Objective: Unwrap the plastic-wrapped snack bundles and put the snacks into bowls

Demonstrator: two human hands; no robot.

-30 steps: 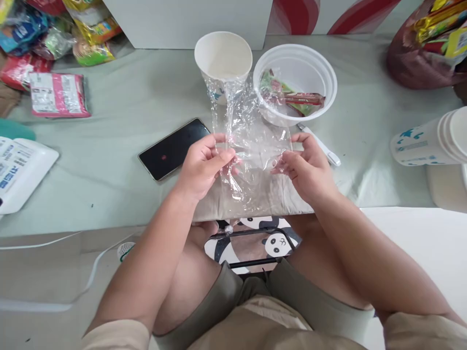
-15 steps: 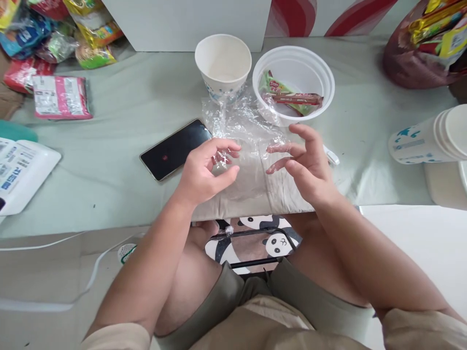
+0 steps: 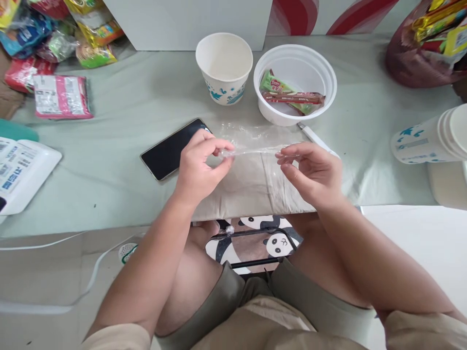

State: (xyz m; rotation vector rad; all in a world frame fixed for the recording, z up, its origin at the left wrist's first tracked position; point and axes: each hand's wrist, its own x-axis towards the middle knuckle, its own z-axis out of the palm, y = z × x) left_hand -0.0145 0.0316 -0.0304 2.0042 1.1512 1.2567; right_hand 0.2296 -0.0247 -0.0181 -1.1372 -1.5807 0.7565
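Phone (image 3: 168,150) partly hidden behind left hand (image 3: 200,167); stacked cups (image 3: 432,137) (print (image 3: 413,143) unreadable) cut off at right.

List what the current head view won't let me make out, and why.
In the head view:
Clear plastic: pinched parts, partly hidden by the left hand and right hand.
Phone: one end, behind the left hand.
Stacked cups: part cut off by the right edge.
Brown wrapper in the white bowl: print, too small.

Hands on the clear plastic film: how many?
2: the left hand holds the plastic film near its left end, the right hand near its right end; no others show.
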